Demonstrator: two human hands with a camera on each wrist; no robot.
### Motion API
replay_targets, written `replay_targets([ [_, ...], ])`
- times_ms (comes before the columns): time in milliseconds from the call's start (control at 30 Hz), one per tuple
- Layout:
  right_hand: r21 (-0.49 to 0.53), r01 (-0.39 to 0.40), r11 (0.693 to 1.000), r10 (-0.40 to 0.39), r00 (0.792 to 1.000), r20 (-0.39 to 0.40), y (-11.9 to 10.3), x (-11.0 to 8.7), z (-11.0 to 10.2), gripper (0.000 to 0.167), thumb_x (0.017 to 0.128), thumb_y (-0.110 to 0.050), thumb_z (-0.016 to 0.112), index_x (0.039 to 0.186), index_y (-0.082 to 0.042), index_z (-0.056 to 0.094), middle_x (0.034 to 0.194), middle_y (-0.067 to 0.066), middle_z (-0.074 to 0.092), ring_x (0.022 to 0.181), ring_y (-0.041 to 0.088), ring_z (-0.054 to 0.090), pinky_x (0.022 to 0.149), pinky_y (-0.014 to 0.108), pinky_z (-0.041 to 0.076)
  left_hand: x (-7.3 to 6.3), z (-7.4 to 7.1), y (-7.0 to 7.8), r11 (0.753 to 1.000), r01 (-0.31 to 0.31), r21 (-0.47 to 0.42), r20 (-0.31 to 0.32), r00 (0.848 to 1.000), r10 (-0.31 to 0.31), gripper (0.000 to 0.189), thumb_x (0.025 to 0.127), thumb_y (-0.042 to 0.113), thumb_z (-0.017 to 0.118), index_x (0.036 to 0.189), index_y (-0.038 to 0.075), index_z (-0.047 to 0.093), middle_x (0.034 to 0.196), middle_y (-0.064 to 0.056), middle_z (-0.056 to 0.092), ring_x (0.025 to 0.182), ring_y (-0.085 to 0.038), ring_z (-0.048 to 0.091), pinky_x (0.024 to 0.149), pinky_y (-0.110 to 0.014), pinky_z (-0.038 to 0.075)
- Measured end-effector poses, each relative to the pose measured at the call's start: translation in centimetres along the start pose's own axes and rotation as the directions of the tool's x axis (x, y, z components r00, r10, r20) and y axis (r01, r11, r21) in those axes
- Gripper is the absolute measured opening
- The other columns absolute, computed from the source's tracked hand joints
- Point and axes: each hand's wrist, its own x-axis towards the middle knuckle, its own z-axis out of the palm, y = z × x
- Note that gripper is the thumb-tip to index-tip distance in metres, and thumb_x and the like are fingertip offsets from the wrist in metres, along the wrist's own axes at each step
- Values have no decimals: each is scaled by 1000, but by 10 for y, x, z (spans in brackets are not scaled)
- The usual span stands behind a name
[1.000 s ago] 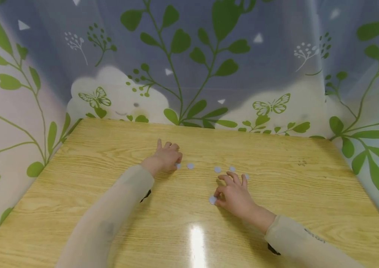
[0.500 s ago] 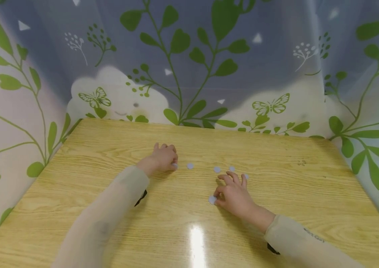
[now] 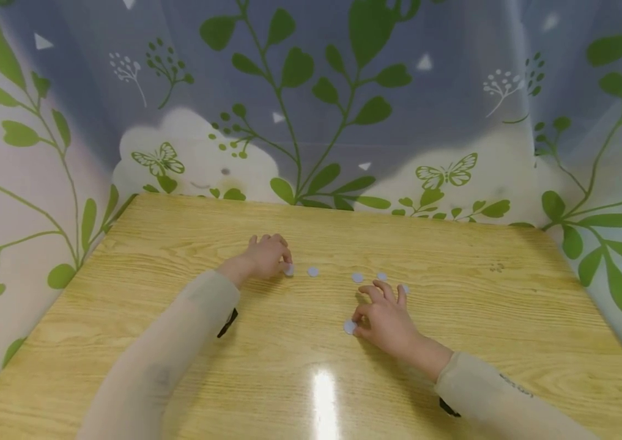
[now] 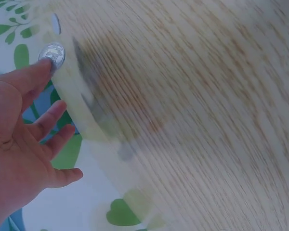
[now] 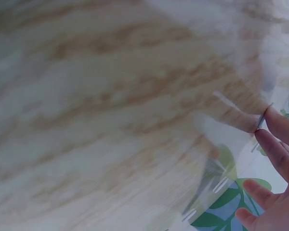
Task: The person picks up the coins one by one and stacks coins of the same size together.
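Note:
My left hand (image 3: 266, 256) pinches a silver coin (image 3: 289, 270) between thumb and fingertip, at the left end of a loose row. In the left wrist view that coin (image 4: 57, 54) shows its embossed face, and the other fingers are spread. Closer to me, my right hand (image 3: 390, 324) pinches another coin (image 3: 349, 327) by its right edge. The right wrist view has this coin (image 5: 263, 117) edge-on between thumb and finger. Between and beyond the hands lie more coins: one (image 3: 313, 272) near the left hand, a middle pair (image 3: 357, 278), and one (image 3: 405, 289) partly behind the right hand's fingers.
The wooden table (image 3: 178, 232) has a glossy surface with a bright reflection near its front. A leaf-patterned curtain (image 3: 322, 122) borders the table at the back and both sides.
My left hand has shifted slightly left, its outer fingers lowering, and the coin in its pinch has tilted. The right hand and the coins on the table have stayed in place.

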Motion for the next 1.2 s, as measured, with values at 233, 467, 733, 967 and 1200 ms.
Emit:
replay_targets([
  [233, 11, -3, 1000, 3, 1000, 1, 1, 1, 0, 13, 70, -25, 81, 76, -18, 72, 131, 16, 52, 129, 45, 32, 98, 77, 13, -3, -7, 5, 993, -39, -115, -14, 999, 38, 19, 89, 34, 61, 89, 17, 70, 141, -12, 45, 131, -42, 35, 106, -68, 14],
  [467, 4, 3, 1000, -3, 1000, 1, 1, 1, 0, 14, 70, -25, 81, 77, -18, 72, 131, 16, 52, 129, 45, 32, 97, 77, 14, -2, -6, 14, 984, -90, -152, 29, 995, 96, 21, 94, 28, 55, 99, 16, 72, 140, -12, 47, 131, -38, 37, 104, -70, 16],
  [733, -3, 7, 1000, -7, 1000, -5, 1, 1, 0, 14, 69, -26, 81, 77, -19, 72, 130, 16, 53, 128, 46, 33, 97, 78, 15, -3, -4, 27, 971, -107, -212, 15, 994, 113, 15, 89, 29, 63, 87, 16, 71, 139, -11, 48, 131, -38, 38, 104, -70, 15],
  [967, -8, 3, 1000, -3, 1000, -5, 0, 1, 1, 14, 69, -27, 81, 77, -19, 72, 130, 16, 52, 129, 46, 33, 97, 78, 15, -5, -2, 44, 975, -83, -208, 39, 995, 93, 18, 92, 28, 58, 89, 16, 70, 141, -10, 46, 131, -40, 35, 104, -72, 10],
  [1200, -15, 0, 1000, 0, 1000, -4, 1, 1, 1, 15, 69, -28, 81, 77, -19, 72, 131, 16, 52, 129, 45, 33, 97, 77, 16, -9, -1, 60, 965, -61, -254, 27, 997, 70, 14, 87, 24, 61, 83, 17, 72, 138, -9, 48, 133, -41, 32, 102, -74, 1],
])
